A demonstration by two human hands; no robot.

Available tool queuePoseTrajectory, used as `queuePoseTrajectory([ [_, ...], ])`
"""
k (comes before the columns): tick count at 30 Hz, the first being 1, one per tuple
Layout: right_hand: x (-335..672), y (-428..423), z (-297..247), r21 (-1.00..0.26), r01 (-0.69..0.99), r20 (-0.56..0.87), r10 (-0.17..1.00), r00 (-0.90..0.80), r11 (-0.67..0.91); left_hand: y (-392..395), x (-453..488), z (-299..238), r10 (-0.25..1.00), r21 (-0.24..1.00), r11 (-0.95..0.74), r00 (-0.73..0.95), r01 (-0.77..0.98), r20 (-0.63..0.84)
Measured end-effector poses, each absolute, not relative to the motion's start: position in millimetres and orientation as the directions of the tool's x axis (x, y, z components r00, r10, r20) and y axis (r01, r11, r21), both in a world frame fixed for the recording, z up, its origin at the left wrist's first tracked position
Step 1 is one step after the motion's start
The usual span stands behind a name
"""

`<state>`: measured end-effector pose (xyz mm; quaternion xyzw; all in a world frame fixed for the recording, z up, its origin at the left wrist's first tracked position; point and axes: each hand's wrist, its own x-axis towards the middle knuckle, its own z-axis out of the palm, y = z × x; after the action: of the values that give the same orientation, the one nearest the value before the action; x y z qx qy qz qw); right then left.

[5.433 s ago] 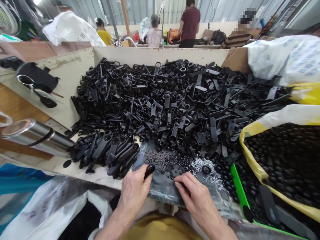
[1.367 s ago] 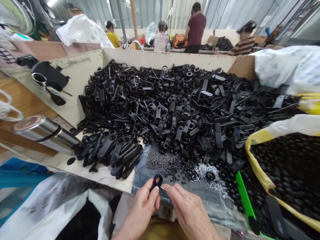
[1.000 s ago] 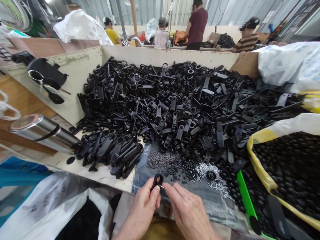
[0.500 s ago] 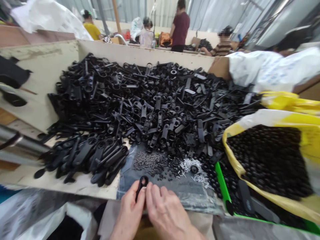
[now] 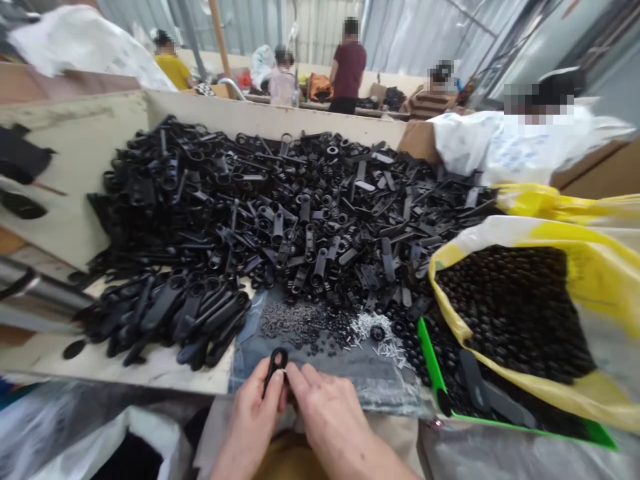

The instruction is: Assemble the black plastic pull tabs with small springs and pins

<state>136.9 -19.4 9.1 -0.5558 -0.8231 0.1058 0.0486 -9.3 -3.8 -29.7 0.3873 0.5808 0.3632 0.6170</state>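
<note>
Left hand (image 5: 255, 417) grips black clip (image 5: 275, 365), ring end up. Right hand (image 5: 325, 417) fingertips pinched against it, perhaps holding pin; blurred.

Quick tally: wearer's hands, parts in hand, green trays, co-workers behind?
Hands, left hand and right hand: 2
Black part held by the left hand: 1
Green tray: 1
Co-workers: 5
Total: 9

The right hand (image 5: 325, 417) left the small pieces on the mat (image 5: 370, 377) ahead of it and came across to meet the left hand (image 5: 253, 417). Its fingertips closed against the black looped part (image 5: 275, 367), which the left hand had raised upright, ring end uppermost.
</note>
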Motion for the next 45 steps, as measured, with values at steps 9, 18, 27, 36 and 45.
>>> queuePoseTrajectory([
  [9, 149.6, -19.0, -2.7, -0.227, 0.879, 0.109, 0.908, -0.404, 0.419, -6.6, -11.7, -19.6, 0.859, 0.865, 0.500, 0.147, -0.038, -0.490],
  [18, 134.1, -21.5, 0.6, 0.109, 0.828, 0.271, 0.785, -0.557, 0.549, -6.5, -7.9, -23.2, 0.864, 0.841, 0.503, 0.087, -0.200, -0.496],
  [27, 122.3, 2.8, 60.0, 0.042, 0.710, -0.257, 0.694, -0.672, 0.703, -0.3, -14.4, -24.2, 0.937, 0.937, 0.334, 0.070, 0.101, -0.342],
  [36, 120.6, -18.8, 75.3, -0.125, 0.791, -0.176, 0.771, -0.612, 0.599, 4.3, -25.3, -5.5, 0.979, 0.888, 0.204, -0.075, 0.411, -0.191],
  [45, 230.7, 100.3, 92.6, -0.161, 0.959, 0.166, 0.964, -0.207, 0.233, 5.6, -4.2, 32.5, 0.818, 0.719, 0.568, 0.182, -0.399, -0.545],
])
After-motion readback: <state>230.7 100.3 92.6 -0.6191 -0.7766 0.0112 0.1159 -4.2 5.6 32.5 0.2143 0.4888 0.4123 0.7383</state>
